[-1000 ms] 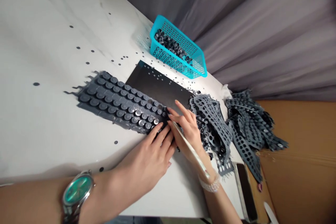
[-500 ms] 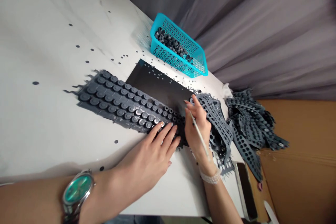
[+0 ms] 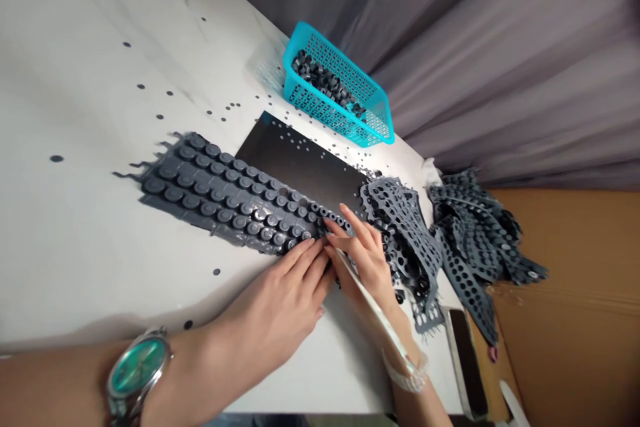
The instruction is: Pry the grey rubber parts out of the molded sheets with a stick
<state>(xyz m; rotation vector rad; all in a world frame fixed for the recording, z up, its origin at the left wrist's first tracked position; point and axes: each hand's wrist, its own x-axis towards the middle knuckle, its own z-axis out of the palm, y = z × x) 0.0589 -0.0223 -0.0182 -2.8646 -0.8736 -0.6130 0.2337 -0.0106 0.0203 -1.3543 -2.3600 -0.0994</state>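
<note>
Shifted leftward since half a second ago, the right hand [image 3: 367, 267] holds a slim white tool [image 3: 375, 309] at the studded grey sheet [image 3: 215, 190] lying on the white table [image 3: 90, 227], where the left hand [image 3: 285, 300] rests flat, fingers extended.

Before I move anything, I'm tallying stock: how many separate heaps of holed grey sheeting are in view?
2: a nearer heap beside the right hand, and a farther heap to its right, by the brown cardboard. More may be hidden underneath.
</note>
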